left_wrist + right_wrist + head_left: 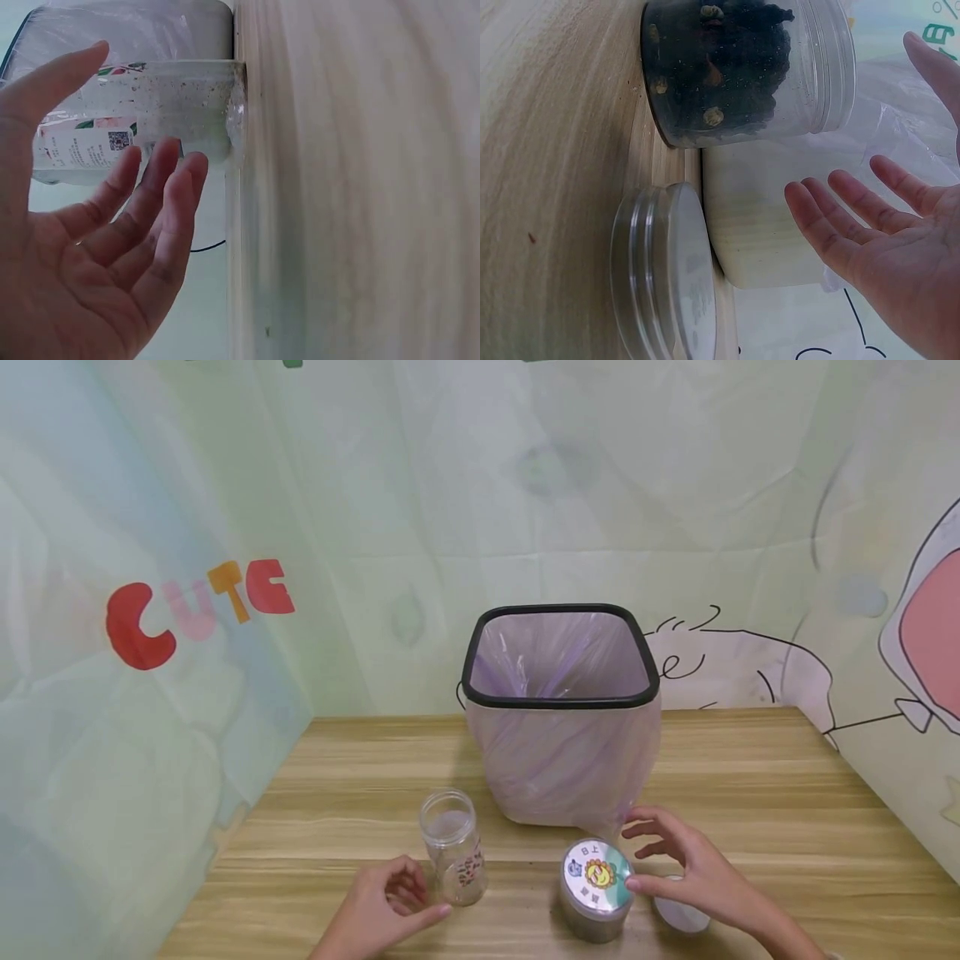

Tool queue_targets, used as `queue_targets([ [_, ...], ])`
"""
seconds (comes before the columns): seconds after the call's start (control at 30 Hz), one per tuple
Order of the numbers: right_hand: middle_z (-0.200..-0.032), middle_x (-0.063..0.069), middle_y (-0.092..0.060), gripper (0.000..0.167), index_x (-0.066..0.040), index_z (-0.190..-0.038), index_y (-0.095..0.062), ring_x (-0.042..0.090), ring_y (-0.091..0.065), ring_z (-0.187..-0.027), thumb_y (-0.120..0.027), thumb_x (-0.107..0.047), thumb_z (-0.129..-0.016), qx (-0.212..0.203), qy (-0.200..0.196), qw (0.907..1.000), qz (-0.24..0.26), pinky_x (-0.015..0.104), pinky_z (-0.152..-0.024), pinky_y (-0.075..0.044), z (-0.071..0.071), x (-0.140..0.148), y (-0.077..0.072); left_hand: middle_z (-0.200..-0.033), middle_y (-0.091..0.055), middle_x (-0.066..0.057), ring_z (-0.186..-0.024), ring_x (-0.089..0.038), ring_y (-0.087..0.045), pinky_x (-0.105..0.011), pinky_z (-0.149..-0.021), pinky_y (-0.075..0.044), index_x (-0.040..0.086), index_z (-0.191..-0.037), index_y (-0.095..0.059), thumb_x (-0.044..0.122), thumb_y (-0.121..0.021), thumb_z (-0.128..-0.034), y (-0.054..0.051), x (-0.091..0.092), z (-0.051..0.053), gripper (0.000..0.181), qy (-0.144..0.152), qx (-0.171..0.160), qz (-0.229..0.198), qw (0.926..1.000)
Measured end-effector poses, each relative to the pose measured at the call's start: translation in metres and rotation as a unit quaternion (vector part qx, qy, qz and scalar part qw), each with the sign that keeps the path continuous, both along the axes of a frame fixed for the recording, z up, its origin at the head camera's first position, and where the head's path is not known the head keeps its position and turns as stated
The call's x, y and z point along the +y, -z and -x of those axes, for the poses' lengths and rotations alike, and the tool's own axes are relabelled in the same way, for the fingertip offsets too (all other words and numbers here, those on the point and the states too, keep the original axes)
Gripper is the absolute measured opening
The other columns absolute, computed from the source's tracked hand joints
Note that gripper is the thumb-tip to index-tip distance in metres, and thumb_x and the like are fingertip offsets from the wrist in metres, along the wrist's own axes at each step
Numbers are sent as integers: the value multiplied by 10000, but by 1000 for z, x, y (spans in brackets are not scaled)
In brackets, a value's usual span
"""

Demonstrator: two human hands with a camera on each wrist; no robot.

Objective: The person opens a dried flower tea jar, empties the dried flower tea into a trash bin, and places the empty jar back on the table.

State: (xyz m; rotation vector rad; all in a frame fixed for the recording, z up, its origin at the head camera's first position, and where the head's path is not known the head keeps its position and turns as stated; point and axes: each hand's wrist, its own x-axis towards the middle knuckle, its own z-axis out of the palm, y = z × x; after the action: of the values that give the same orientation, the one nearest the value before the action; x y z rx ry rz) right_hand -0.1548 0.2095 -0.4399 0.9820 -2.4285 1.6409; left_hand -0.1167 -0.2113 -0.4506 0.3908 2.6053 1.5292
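Observation:
A clear, lidless jar (453, 852) with a printed label stands upright on the table. Beside its lower left is my left hand (386, 902), fingers loosely bent and thumb apart, holding nothing. Brown specks cling inside that jar (180, 94) in the left wrist view. To the right stands a wider jar (596, 922), its round top (597, 875) printed with a smiling sun. Dark dried pieces (727, 71) partly fill it. My right hand (686, 868) hovers at its right side, thumb and fingers spread around nothing. A silvery screw lid (667, 270) lies on the table under this hand.
Behind the jars stands a pale bin (570, 760) with a black rim and a purplish plastic liner. The wooden table (360, 777) meets printed cloth walls (375, 527) at the back and both sides.

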Motion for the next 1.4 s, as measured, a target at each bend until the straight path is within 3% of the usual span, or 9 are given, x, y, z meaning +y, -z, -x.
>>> queue_targets([
  [0.13,-1285,111,-575,599,-119,-1344,-509,242,-615,-1122,-811,-74,-829,-14,-17,10000,2,347,-836,-565,0,0,1,-906,-681,-71,-787,-146,-668,-269,-677,-574,21,-976,-661,288,-830,-819,0,2,-3,353,191,-197,-8,9996],
  [0.47,-1277,123,-572,585,-118,-1338,-510,241,-619,-1118,-807,-84,-835,-133,-13,9999,-56,359,-834,-567,0,-1,0,-1092,-700,-96,-962,-211,-677,-289,-816,-558,-1,-1231,-642,196,-812,-845,-8,19,-9,465,1271,-846,-339,9877],
  [0.6,-1285,120,-568,587,-124,-1344,-506,235,-615,-1126,-805,-88,-840,-154,-48,9998,-76,362,-836,-567,1,-1,1,-1133,-697,-120,-983,-207,-677,-285,-829,-550,-22,-1282,-610,162,-799,-855,-10,26,-9,501,1556,-961,-416,9822],
  [0.77,-1284,104,-570,596,-129,-1346,-507,214,-614,-1127,-810,-88,-834,-60,-66,9999,-87,352,-833,-567,1,-1,1,-1191,-675,-170,-1020,-199,-679,-282,-841,-550,-65,-1327,-556,143,-771,-878,-9,39,-9,539,1865,-777,-524,9780],
  [1.03,-1265,103,-583,615,-117,-1356,-502,248,-614,-1123,-813,-78,-828,30,-110,9999,-91,362,-831,-568,2,-1,2,-1226,-643,-195,-1067,-199,-655,-272,-865,-543,-76,-1376,-489,159,-762,-891,-8,73,-12,604,1791,-496,-690,9801],
  [1.23,-1280,99,-578,612,-132,-1362,-497,243,-605,-1135,-810,-105,-837,-156,-93,9998,-111,361,-840,-565,1,-2,2,-1322,-582,-215,-1168,-278,-606,-306,-946,-514,-19,-1487,-351,221,-791,-868,-4,92,-9,797,1675,-177,-680,9834],
  [1.4,-1293,89,-573,622,-120,-1363,-497,259,-603,-1135,-814,-86,-829,-23,-182,9998,-63,355,-837,-565,0,-2,2,-1372,-546,-211,-1237,-301,-559,-328,-1005,-476,3,-1518,-289,262,-829,-828,-4,105,-6,913,1516,-34,-581,9867],
])
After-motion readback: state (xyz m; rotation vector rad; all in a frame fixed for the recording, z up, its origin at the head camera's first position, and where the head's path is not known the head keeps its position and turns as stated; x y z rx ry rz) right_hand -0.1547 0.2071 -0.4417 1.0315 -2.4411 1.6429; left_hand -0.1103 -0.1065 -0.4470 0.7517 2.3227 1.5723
